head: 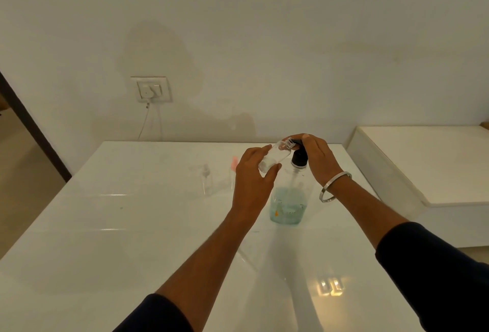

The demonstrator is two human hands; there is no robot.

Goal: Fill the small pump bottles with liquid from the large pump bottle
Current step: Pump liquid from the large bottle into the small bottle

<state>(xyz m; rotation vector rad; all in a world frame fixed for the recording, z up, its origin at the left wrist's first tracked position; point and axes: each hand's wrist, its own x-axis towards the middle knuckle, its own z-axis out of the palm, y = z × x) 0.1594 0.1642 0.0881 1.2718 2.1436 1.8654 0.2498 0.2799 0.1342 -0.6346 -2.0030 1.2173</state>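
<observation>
- Head view, centre right of frame: left hand (254, 172) wrapped round a small clear bottle (275, 158), tilted, open neck up against the black pump head (299, 155) of the large pump bottle (288, 199).
- Right hand (317, 157) laid over that pump head, fingers curved across its top; pressing or merely resting, cannot tell.
- Large bottle upright on the white table (132, 225), just right of frame centre, greenish liquid only in its lower part.
- Held small bottle apparently clear inside; no visible fill, though glare makes this hard to judge.
- Left of the hands, middle of frame: another small clear bottle with a pump top (206, 180), upright, well apart from the large one; contents not discernible.
- Just beside the left hand, a pinkish cap or nozzle (234, 163), partly hidden; bottle beneath too faint to make out.
- Judged progress: early to middle — dispensing into the held bottle about to happen or under way, its pump top not yet fitted, other small bottles likely remaining.
</observation>
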